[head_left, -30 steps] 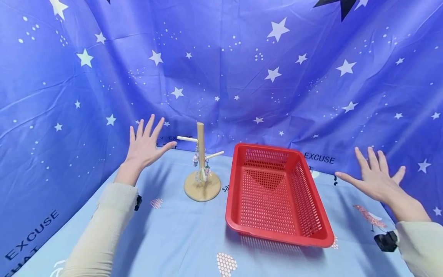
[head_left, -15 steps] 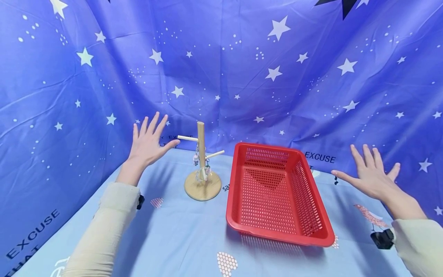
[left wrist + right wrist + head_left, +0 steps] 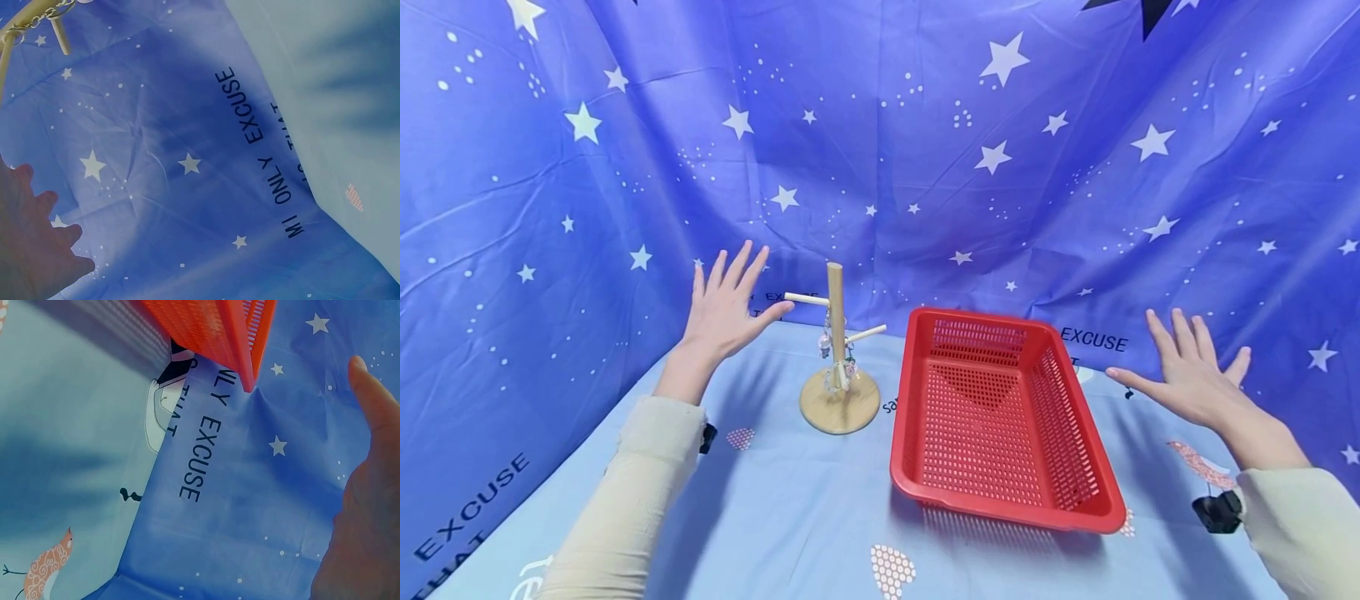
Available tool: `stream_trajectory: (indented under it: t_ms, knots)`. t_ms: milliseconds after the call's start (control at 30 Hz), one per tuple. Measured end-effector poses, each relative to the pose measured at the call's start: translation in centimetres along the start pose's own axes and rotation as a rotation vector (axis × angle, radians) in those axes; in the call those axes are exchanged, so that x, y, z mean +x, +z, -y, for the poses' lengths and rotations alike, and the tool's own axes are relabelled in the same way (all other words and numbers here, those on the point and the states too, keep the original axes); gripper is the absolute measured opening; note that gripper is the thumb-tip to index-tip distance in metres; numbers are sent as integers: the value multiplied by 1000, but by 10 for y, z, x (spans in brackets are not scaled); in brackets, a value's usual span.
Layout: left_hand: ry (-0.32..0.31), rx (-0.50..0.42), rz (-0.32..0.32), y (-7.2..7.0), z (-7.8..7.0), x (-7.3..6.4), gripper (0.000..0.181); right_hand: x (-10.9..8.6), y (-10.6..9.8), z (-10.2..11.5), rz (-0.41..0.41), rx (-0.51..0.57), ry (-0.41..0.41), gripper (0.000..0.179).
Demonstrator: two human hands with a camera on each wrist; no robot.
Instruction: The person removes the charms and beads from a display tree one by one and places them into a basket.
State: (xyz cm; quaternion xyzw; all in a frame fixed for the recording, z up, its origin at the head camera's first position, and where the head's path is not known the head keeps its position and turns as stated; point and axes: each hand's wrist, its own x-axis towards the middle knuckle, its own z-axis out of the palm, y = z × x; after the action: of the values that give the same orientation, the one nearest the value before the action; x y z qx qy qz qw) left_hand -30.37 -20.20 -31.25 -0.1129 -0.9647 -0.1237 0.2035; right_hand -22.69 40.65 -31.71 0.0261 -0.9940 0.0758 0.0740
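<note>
To the left of the red basket (image 3: pixel 973 442) stands a wooden stand (image 3: pixel 837 321), upright on its round base, with two visible pegs extending from its post. Trinkets (image 3: pixel 825 346) on chains hang from it, some low and close to the post; their detail is too small to record. Compared with one second earlier, basket and stand show no change of position.

The left hand (image 3: pixel 721 321) is left of the basket, on the far side of the stand. Its fingers are spread and straight, released. It has shifted slightly toward the basket, and its thumb tip now appears just beside the end of the upper left peg in the head view; the left wrist view shows a gap between the visible fingers and the stand.

The right hand (image 3: pixel 1198 387) is held right of the basket, apart from it, fingers likewise extended and released. It has moved noticeably nearer to the basket than in the earlier frame.

Beneath the basket lies a light blue cloth (image 3: pixel 775 517); a bird print (image 3: pixel 1202 465) shows to the basket's right, a dotted heart print (image 3: pixel 892 571) near its front left corner. Behind the basket hangs a starred blue cloth (image 3: pixel 880 125), creased and bearing black lettering.
</note>
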Motion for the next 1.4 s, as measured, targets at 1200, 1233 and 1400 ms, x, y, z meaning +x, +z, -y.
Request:
stream_trajectory:
  t_ms: [1200, 1233, 1400]
  knots:
    - [85, -61, -132, -2, -19, -2, 79, 17, 6, 44, -49, 46, -147, 117]
    - [89, -63, -143, -2, -20, -2, 79, 18, 6, 46, -48, 47, -151, 117]
    - [104, -87, -214, -1, -23, -4, 73, 22, 5, 57, -50, 44, -177, 118]
